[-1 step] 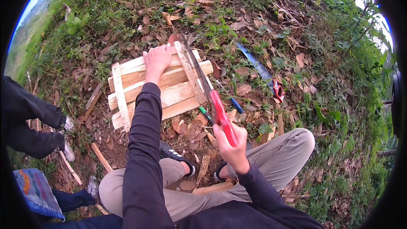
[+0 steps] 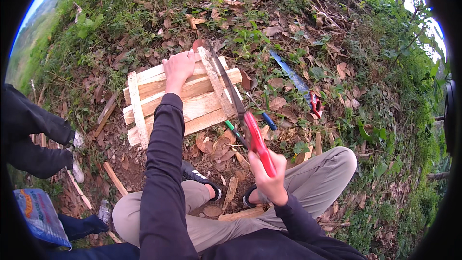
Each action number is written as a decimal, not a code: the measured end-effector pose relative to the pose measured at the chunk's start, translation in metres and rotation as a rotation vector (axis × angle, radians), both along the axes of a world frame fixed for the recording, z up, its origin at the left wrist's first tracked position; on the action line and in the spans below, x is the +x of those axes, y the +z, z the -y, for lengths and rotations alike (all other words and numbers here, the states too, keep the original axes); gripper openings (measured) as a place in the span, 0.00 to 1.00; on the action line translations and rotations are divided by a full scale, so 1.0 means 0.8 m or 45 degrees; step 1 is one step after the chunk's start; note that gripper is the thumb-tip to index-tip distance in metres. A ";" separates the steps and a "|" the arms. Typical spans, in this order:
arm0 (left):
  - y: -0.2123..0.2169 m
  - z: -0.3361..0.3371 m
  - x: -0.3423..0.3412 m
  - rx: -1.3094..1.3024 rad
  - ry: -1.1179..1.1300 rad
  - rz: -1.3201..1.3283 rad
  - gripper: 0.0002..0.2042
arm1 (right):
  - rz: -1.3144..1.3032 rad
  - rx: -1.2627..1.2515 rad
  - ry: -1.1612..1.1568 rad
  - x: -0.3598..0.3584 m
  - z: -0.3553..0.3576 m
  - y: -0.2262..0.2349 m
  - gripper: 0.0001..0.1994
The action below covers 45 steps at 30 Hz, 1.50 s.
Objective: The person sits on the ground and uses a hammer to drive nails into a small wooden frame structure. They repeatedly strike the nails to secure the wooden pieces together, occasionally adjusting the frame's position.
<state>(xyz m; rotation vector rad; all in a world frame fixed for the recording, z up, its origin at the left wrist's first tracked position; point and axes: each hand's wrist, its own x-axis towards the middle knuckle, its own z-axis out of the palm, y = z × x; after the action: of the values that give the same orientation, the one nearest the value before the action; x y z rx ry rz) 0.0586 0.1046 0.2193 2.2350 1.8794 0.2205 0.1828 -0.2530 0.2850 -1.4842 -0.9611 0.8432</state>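
A small panel of rough pale wooden slats (image 2: 195, 108), joined by two crosspieces, lies on the ground in front of me. My left hand (image 2: 178, 71) presses on its far side, fingers curled over the far slats. In my right hand (image 2: 270, 177) is the red handle of a handsaw (image 2: 230, 86). Its dark blade runs up and away to the left, lying along the outer side of the right crosspiece (image 2: 215, 79), across the slat ends. Whether the teeth are in the wood I cannot tell.
Another saw with a blue blade (image 2: 293, 74) lies to the right among leaves. Close to the panel are a blue-handled tool (image 2: 268, 120) and a green-and-black one (image 2: 233, 130). Wood offcuts (image 2: 231, 192) lie by my feet. Another person's dark-clothed legs (image 2: 36, 137) are at the left, near a printed bag (image 2: 41, 216).
My right hand has drawn the saw back toward me, down and slightly right. My left hand and the slat panel stay nearly in place.
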 end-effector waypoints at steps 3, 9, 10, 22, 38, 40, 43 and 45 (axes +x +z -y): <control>0.005 -0.011 -0.008 -0.028 0.020 0.019 0.24 | -0.040 0.001 -0.052 0.008 0.046 0.010 0.06; -0.010 0.007 0.009 0.008 -0.060 -0.032 0.24 | 0.059 -0.026 -0.015 0.001 -0.028 0.001 0.07; -0.006 0.002 0.007 0.006 -0.045 -0.050 0.24 | 0.031 -0.043 0.005 0.000 -0.016 0.010 0.08; -0.006 -0.014 -0.014 -0.028 0.076 0.022 0.25 | 0.096 -0.106 0.090 0.009 0.062 0.057 0.03; -0.007 0.002 -0.003 0.029 -0.041 0.003 0.23 | -0.091 -0.101 -0.052 -0.002 -0.015 0.020 0.08; -0.006 -0.002 -0.006 0.052 -0.018 -0.040 0.23 | 0.020 -0.137 0.037 -0.005 0.016 0.028 0.05; 0.007 -0.002 -0.006 0.072 0.001 0.024 0.22 | 0.000 -0.080 -0.010 0.010 0.049 0.039 0.07; -0.010 0.007 -0.005 0.069 -0.020 0.041 0.22 | -0.126 -0.121 -0.048 0.010 0.003 0.015 0.05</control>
<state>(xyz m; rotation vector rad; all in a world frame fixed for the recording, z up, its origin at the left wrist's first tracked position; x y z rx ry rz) 0.0549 0.0992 0.2110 2.2667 1.8600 0.3064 0.1910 -0.2555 0.2974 -1.5220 -0.8271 0.9376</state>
